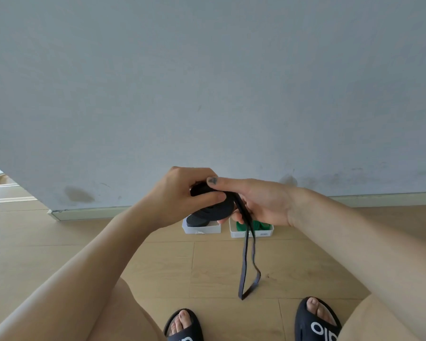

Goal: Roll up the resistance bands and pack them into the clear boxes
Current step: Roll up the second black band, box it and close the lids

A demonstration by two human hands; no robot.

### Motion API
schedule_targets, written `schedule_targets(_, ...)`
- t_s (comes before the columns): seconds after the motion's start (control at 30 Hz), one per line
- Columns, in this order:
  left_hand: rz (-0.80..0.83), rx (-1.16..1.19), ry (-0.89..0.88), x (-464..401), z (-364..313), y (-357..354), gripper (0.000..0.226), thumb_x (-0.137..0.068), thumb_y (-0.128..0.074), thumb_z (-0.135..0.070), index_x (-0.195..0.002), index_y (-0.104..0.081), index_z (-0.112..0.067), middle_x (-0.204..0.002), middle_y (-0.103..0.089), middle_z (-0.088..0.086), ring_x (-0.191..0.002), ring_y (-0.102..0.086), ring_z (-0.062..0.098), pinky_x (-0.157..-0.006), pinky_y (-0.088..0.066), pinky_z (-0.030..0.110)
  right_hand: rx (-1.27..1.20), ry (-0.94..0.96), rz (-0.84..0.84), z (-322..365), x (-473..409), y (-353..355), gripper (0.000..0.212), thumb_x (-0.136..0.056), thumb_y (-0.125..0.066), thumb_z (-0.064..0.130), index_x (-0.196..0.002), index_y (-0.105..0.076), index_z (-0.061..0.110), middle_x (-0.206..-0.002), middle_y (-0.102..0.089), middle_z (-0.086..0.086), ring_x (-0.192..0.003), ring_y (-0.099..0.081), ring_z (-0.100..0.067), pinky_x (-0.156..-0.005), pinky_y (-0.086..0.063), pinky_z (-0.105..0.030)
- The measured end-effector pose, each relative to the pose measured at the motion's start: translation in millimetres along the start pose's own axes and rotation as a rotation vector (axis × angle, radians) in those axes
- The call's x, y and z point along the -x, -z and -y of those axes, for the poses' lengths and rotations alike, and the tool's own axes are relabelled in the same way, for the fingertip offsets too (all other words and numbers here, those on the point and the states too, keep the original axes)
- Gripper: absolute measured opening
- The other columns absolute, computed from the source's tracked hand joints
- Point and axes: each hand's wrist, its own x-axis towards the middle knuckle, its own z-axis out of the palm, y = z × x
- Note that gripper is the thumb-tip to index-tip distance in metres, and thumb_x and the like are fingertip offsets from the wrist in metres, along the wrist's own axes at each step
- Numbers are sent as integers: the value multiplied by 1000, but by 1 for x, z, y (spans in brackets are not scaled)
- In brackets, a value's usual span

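Both hands hold a black resistance band (217, 209) that is partly wound into a flat coil in front of me. My left hand (185, 195) grips the coil from the left, thumb across its top. My right hand (261, 203) holds it from the right, thumb laid over the coil, fingers under it. The unrolled tail (247, 267) hangs down as a loop to just above the floor. On the floor by the wall stand two clear boxes: the left box (202, 228) holds a black roll, the right box (251, 233) holds green rolled bands (258, 225).
A grey wall (207, 82) rises just behind the boxes, with its corner (52, 214) at the left. The floor is light wood (158, 262). My two feet in dark slides (317, 321) are at the bottom edge.
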Motion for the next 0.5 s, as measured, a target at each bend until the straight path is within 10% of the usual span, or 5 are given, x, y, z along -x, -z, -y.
schedule_targets(0.17,-98,181,0,-2,1,5,8,-90,-67,-27,-93,-73,-23,-83,-71,0,-81,-65,23,-71,-52,31,-191,-15,138,11,12,9,59,-99,-57,57,-142,-57,17,-127,-69,-18,-83,-66,-25,-68,-36,-34)
schedule_targets(0.5,34,-2,30,0,0,1,12,-95,-71,-17,-86,-73,-25,-71,-65,-6,-67,-53,8,-62,-42,20,-37,-128,85,4,9,6,56,-94,-62,62,-132,-64,21,-111,-75,-22,-69,-52,-18,-73,-41,-28)
